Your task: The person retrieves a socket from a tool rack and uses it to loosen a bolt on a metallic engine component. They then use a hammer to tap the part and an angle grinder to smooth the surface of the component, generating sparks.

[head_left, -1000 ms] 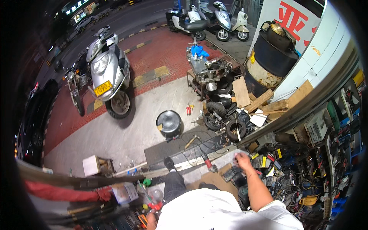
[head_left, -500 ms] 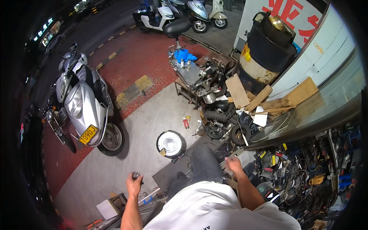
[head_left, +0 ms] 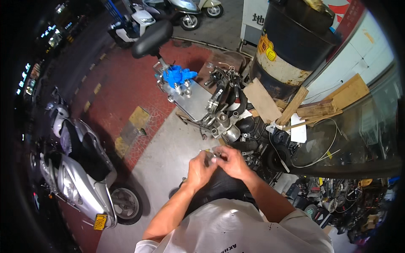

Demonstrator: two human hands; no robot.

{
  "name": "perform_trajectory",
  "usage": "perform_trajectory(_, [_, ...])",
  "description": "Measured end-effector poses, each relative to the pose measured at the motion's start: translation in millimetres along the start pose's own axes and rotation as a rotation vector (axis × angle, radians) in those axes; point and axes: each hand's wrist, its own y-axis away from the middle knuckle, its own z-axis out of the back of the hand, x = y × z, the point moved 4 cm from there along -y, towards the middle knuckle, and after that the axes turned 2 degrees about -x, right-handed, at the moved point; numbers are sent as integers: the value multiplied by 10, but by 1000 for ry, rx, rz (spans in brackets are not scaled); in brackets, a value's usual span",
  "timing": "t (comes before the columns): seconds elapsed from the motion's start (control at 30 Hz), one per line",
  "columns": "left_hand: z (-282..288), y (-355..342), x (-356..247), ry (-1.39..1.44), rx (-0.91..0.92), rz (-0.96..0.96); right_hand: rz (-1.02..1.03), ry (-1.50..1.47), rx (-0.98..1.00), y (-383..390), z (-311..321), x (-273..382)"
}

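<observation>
My left hand (head_left: 200, 172) and my right hand (head_left: 233, 162) meet in front of my body, fingers curled and fingertips pinched together. Between them is a small greyish metal piece (head_left: 215, 155), mostly covered by the fingers, so its kind cannot be made out. Just beyond the hands lies a cluster of metal engine parts (head_left: 225, 126). Farther off, a metal plate (head_left: 192, 101) carries a crumpled blue glove-like thing (head_left: 179, 76) and several small shiny fittings (head_left: 184, 89). A black saddle (head_left: 154, 39) rises on a post at the plate's far end.
A silver scooter (head_left: 69, 181) stands at the left. To the right are a black-and-white barrel (head_left: 280, 63), leaning wooden boards (head_left: 261, 101) and a glass panel (head_left: 363, 130). Tools and parts crowd the floor (head_left: 333, 194) at the lower right. Scooters (head_left: 187, 19) are parked at the back.
My hands, wide apart before, have come together, the left bringing a small metal item. The view has shifted forward and right; the round white-topped object and red pliers no longer show.
</observation>
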Motion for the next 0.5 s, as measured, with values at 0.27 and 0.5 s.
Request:
perform_trajectory(0.27, [-367,-1533,874,20,16,-150,103,337,-218,-1551,404,-749])
perform_trajectory(0.5, [-1244,-2295,2362,-169,4,-688,217,515,-176,-2293,360,-1674])
